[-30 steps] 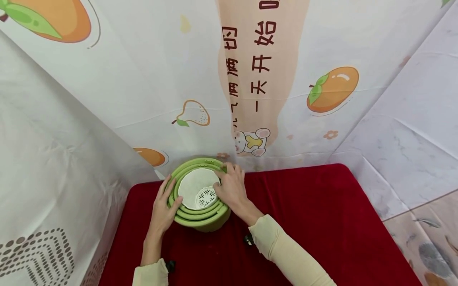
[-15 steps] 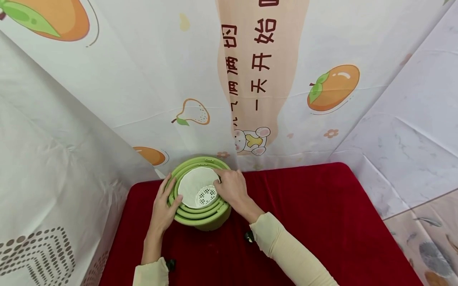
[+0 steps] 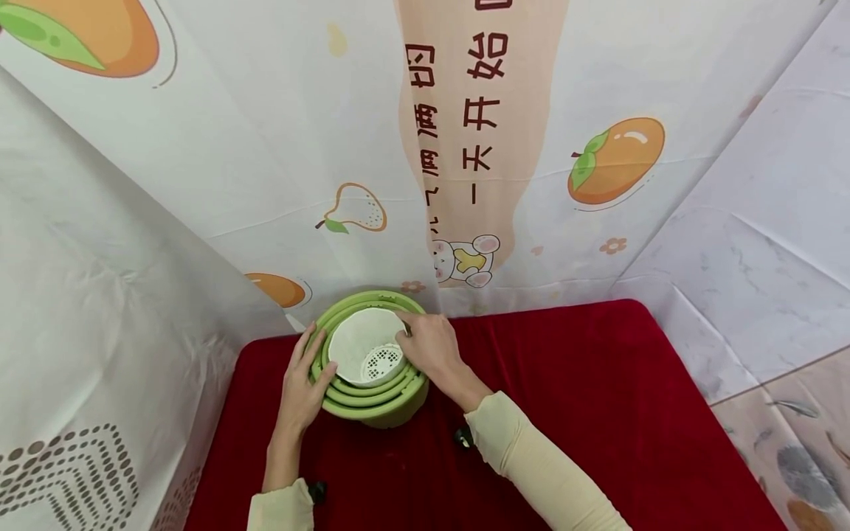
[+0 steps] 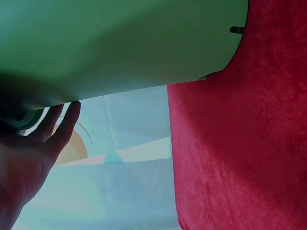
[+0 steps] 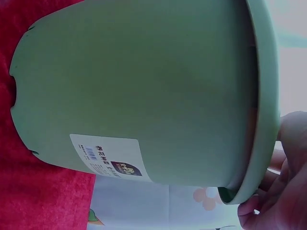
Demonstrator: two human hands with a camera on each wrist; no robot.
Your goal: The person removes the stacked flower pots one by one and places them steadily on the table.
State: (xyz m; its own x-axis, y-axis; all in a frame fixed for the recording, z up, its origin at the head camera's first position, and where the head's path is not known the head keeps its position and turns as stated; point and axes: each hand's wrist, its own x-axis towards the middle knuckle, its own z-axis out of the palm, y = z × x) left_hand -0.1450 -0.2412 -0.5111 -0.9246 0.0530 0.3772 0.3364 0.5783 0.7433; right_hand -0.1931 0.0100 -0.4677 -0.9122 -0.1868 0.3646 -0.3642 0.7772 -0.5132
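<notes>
A nested stack of green plastic flower pots (image 3: 395,414) stands on the red cloth, with a white pot (image 3: 358,335) innermost, its base perforated with holes. On the stack's left side my left hand (image 3: 302,394) grips the rims, thumb over the inner edge and fingers spread along the outside. At the right, my right hand (image 3: 433,350) pinches the white pot's rim between thumb and curled index finger. The right wrist view shows the outer green wall (image 5: 144,86) with a white label (image 5: 110,158). In the left wrist view, fingertips (image 4: 72,110) lie against the green wall.
Red cloth (image 3: 564,398) covers the table, its far edge close behind the pots. A white printed curtain (image 3: 299,147) hangs directly behind, and a plain pale one (image 3: 99,295) at the left. Small black wrist devices (image 3: 462,438) sit at the cuffs.
My right hand's fingers have drawn in from the outer green rim and curled near the white pot's rim. My left hand keeps its place. The view has shifted slightly.
</notes>
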